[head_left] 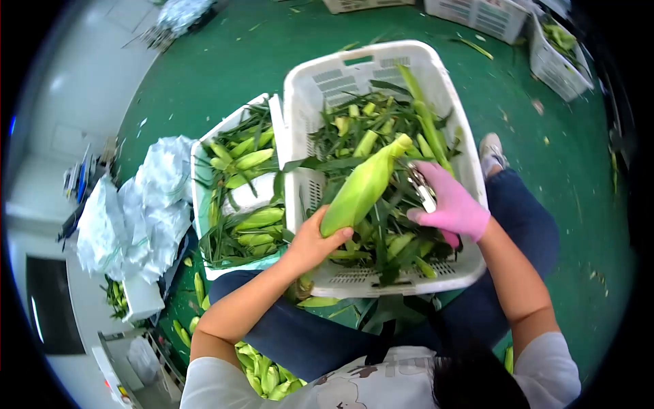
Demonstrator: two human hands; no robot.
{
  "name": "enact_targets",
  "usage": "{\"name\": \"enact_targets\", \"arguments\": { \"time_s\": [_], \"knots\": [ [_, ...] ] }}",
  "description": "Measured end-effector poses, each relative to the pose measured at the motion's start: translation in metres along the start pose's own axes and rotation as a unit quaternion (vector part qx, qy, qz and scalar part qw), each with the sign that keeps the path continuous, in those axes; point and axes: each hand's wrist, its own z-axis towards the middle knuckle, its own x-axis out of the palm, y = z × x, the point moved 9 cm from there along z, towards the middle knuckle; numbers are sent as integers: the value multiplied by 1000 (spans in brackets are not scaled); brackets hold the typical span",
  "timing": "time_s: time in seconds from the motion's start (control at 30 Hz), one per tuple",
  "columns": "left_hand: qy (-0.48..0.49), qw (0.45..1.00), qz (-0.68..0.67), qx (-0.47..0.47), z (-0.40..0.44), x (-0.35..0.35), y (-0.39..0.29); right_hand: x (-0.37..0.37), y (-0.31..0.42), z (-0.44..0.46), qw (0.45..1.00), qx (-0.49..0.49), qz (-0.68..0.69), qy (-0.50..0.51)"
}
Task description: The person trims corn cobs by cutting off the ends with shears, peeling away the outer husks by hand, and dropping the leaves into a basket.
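My bare left hand (315, 240) is closed around the lower end of an ear of corn (361, 187) in its green husk. The ear tilts up to the right, its pale cut stalk end pointing away from me. In a pink glove, my right hand (446, 198) grips pruning shears (422, 187), whose metal blades sit close beside the ear's stalk end; whether they touch it I cannot tell. Below both hands stands a white plastic crate (300, 129) holding cut leaves, stalk pieces and husk trimmings (392, 123).
Left of the crate, a white foam box (272, 112) holds husked-in corn ears and leaves. Whitish plastic bags (146, 194) lie farther left. More corn ears (269, 375) are piled beside my leg. Several white crates (477, 17) stand on the green floor (231, 51) at the back.
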Motion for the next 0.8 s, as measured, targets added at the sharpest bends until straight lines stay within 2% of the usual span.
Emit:
{"name": "enact_targets", "arguments": {
  "time_s": [0.07, 0.13, 0.2, 0.27, 0.37, 0.4, 0.47, 0.5, 0.57, 0.6, 0.63, 0.67, 0.73, 0.77, 0.8],
  "knots": [
    [15, 999, 27, -37, -5, 5, 5, -9, 3, -6, 1000, -13, -22, 5],
    [128, 986, -48, -92, -8, 17, 12, -10, 4, -6, 998, -46, -50, 18],
    [150, 977, -97, -115, -11, 19, 14, 0, -7, -3, 994, -108, -12, -9],
    [190, 961, -130, -154, -3, 14, 32, 15, -22, -2, 997, 0, 70, 17],
    [164, 956, -157, -184, 4, 7, 49, 39, -51, 10, 998, 58, -2, 21],
    [156, 954, -167, -195, 4, 6, 52, 46, -64, 9, 994, 98, 44, 24],
    [95, 977, -111, -158, 6, -3, 48, 59, -84, 7, 975, 175, 136, 29],
    [64, 985, -82, -138, 6, -7, 45, 55, -83, 13, 980, 178, 92, 6],
    [-17, 998, 34, -47, 9, -15, 39, 62, -79, 19, 919, 196, 339, -43],
    [-56, 994, 90, -2, 10, -14, 33, 64, -74, 20, 865, 202, 454, -66],
    [-100, 977, 184, 46, 5, -13, 11, 61, -56, 22, 839, 169, 515, -49],
    [-126, 963, 223, 82, 3, -7, -1, 68, -60, 24, 829, 212, 516, -40],
    [-178, 925, 301, 148, -5, 1, -18, 63, -53, 28, 835, 153, 522, -85],
    [-178, 919, 301, 181, -5, 2, -20, 59, -63, 28, 840, 132, 514, -117],
    [-114, 972, 154, 134, 3, 2, -7, 56, -72, 27, 843, 111, 505, -148]
  ]
}}
